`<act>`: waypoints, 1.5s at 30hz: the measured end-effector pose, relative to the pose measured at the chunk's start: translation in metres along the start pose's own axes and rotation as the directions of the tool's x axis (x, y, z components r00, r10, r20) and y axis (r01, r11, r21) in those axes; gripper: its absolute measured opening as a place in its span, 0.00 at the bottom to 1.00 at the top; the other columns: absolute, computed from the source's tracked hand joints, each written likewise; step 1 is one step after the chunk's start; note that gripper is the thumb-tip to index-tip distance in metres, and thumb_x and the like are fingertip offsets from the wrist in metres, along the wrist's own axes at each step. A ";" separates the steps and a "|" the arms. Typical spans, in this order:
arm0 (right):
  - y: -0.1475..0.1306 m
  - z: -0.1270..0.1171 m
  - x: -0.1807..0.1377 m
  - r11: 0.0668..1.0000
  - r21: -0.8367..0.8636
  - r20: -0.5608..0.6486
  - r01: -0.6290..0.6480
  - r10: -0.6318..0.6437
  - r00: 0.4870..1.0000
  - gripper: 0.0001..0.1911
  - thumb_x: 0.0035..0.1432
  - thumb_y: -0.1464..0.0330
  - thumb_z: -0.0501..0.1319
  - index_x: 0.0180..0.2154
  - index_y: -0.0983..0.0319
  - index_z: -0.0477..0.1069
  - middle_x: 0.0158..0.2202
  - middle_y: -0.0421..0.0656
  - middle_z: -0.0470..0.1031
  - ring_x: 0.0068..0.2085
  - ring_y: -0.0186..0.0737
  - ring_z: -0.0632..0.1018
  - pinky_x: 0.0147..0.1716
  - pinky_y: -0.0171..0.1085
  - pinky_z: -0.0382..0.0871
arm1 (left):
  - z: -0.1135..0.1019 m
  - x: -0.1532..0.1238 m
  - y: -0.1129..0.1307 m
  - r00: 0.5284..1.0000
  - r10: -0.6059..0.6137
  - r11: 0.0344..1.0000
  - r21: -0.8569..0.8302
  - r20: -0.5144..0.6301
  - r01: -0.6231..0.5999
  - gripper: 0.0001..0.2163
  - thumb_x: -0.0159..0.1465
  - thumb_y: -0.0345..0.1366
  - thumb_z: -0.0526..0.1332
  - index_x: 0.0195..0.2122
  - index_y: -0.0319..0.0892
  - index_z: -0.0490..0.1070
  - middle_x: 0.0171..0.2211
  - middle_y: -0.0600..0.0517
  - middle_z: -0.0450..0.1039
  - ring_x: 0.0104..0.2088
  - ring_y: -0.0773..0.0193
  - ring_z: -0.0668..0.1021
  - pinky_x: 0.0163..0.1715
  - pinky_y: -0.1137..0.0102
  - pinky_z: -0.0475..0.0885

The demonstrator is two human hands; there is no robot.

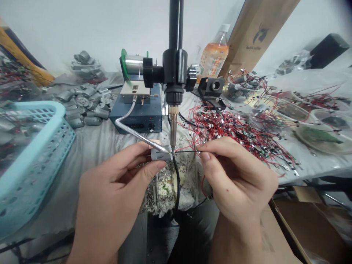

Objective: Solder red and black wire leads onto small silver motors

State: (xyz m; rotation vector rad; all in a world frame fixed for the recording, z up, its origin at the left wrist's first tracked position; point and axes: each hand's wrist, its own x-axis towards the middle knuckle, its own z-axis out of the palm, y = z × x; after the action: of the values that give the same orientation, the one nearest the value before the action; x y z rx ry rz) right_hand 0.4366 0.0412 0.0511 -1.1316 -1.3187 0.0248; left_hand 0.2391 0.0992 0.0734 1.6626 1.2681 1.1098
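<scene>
My left hand (117,187) pinches a small grey cylindrical motor (161,154) between thumb and fingers. My right hand (236,179) holds a thin dark wire (187,150) between thumb and forefinger, with the wire's end reaching toward the motor's end. Just above that spot, a clamped soldering iron (173,128) points its tip down. The tip of a metal gooseneck tube (137,134) ends beside the motor. A black cable (177,179) hangs down between my hands. Whether the wire touches the motor is hidden.
A blue soldering station (140,119) with a solder spool sits behind the iron's black stand pole (176,25). Grey motors (88,104) lie heaped at left beside a light blue plastic basket (35,146). A tangle of red-wired parts (236,135) spreads to the right.
</scene>
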 end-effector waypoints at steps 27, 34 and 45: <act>0.001 -0.001 0.001 1.000 0.027 0.033 0.010 -0.011 0.999 0.13 0.72 0.82 0.68 0.47 0.59 0.84 0.39 0.34 0.82 0.36 0.27 0.76 0.36 0.33 0.73 | 0.002 0.000 -0.007 0.997 0.064 0.998 -0.017 -0.043 -0.065 0.10 0.67 0.41 0.79 0.48 0.65 0.93 0.44 0.66 0.93 0.41 0.57 0.95 0.39 0.73 0.93; 0.001 -0.001 0.002 1.000 0.012 0.034 0.017 -0.017 0.999 0.13 0.71 0.82 0.68 0.47 0.58 0.84 0.39 0.34 0.82 0.38 0.28 0.77 0.37 0.33 0.73 | 0.003 0.000 -0.006 0.998 0.058 0.997 -0.055 -0.021 -0.059 0.12 0.66 0.39 0.78 0.46 0.70 0.92 0.44 0.70 0.93 0.40 0.62 0.95 0.40 0.79 0.90; 0.002 -0.001 0.002 1.000 0.017 0.044 0.018 -0.019 0.999 0.13 0.71 0.82 0.68 0.46 0.58 0.83 0.39 0.33 0.82 0.38 0.27 0.77 0.37 0.32 0.73 | 0.001 0.000 -0.005 0.997 0.070 0.995 -0.068 -0.016 -0.071 0.14 0.65 0.39 0.78 0.46 0.72 0.92 0.43 0.73 0.92 0.40 0.69 0.94 0.43 0.87 0.85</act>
State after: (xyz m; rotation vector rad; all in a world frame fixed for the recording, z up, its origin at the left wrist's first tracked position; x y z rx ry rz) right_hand 0.4391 0.0430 0.0515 -1.1100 -1.3661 0.0474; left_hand 0.2384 0.1001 0.0684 1.6619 1.1752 1.1957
